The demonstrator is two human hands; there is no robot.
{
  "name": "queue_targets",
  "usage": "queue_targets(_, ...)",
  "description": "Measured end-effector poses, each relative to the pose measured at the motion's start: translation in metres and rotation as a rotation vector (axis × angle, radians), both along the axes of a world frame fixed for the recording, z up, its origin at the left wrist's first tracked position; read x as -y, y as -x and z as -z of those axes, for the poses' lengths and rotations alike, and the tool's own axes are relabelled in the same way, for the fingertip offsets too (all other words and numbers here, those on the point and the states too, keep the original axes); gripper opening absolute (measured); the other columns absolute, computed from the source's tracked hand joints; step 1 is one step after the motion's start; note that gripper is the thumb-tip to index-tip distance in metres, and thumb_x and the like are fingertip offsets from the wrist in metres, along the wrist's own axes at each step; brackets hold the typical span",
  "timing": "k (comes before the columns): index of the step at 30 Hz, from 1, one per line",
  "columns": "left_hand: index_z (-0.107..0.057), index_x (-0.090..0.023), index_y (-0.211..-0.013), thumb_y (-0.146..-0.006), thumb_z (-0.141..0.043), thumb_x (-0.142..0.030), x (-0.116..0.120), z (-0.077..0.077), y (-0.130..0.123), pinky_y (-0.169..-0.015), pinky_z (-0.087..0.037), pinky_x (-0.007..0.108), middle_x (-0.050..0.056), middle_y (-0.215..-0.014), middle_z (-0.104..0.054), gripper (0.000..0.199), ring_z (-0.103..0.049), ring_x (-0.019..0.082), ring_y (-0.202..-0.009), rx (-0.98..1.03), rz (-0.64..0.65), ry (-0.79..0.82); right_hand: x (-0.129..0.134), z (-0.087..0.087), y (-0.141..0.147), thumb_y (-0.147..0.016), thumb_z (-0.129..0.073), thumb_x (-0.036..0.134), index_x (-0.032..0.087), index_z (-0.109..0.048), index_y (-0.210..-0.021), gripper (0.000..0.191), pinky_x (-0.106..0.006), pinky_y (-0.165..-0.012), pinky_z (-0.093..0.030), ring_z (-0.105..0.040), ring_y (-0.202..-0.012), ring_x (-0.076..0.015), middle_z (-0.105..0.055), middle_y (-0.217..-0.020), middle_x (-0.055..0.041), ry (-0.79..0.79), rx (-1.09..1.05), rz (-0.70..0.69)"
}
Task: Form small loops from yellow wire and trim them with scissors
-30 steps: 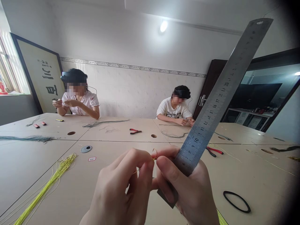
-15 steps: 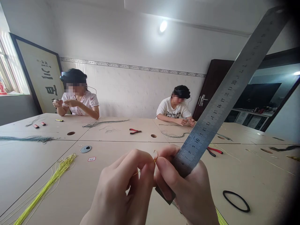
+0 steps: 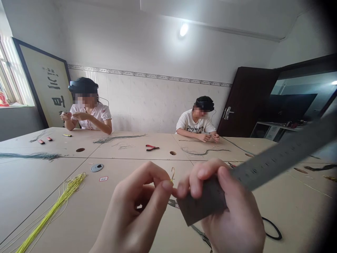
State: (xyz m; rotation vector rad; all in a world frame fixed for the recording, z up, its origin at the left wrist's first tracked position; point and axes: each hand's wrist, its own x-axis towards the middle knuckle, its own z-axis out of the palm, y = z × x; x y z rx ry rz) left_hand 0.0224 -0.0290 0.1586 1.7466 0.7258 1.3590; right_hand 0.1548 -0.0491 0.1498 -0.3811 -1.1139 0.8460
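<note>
Head view, left hand (image 3: 140, 202) pinching small gold hook (image 3: 172, 173), right hand (image 3: 233, 211) clasping metal ruler (image 3: 277, 158)

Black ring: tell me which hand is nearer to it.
Right. In view, the right hand covers the left end of the black ring; the left hand is farther left, on the right hand's other side.

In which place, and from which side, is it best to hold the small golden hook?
I would pinch the golden hook at its lower end, coming from below, as the left hand does: its shank stands roughly upright, and the curved bend at the top, probably sharp-tipped, stays clear.
</note>
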Motion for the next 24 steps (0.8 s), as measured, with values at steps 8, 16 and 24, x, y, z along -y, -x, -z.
queue_targets(8, -0.045, -0.020, -0.063, -0.088, -0.052, -0.035, -0.001, 0.000, 0.001, -0.038, -0.011, 0.021, -0.007, -0.053, -0.026, 0.030, -0.018, 0.008, -0.046, 0.132, 0.199, 0.152, 0.001, 0.003, 0.016, -0.094, -0.045, 0.039, 0.024, -0.069, -0.073, 0.035, -0.034, -0.081, -0.055, -0.060, -0.086, -0.0165, -0.054, -0.076, 0.0004, -0.178, -0.057, 0.416)
queue_targets(16, -0.049, -0.020, -0.062, -0.085, -0.057, -0.037, 0.001, 0.002, -0.003, -0.036, -0.006, 0.020, -0.006, -0.053, -0.029, 0.030, -0.017, 0.006, -0.045, 0.208, 0.266, 0.231, 0.000, 0.007, 0.007, -0.097, -0.040, 0.037, 0.025, -0.070, -0.080, 0.037, -0.031, -0.083, -0.054, -0.062, -0.090, -0.0154, -0.059, -0.077, 0.0007, -0.238, 0.120, 0.242)
queue_targets(24, -0.053, -0.020, -0.063, -0.083, -0.058, -0.038, 0.002, 0.000, -0.003, -0.041, -0.011, 0.022, -0.005, -0.053, -0.032, 0.028, -0.021, 0.008, -0.047, 0.206, 0.266, 0.268, 0.001, 0.005, 0.001, -0.098, -0.037, 0.036, 0.025, -0.070, -0.083, 0.038, -0.030, -0.083, -0.055, -0.063, -0.088, -0.0152, -0.060, -0.079, 0.0001, -0.231, 0.147, 0.180)
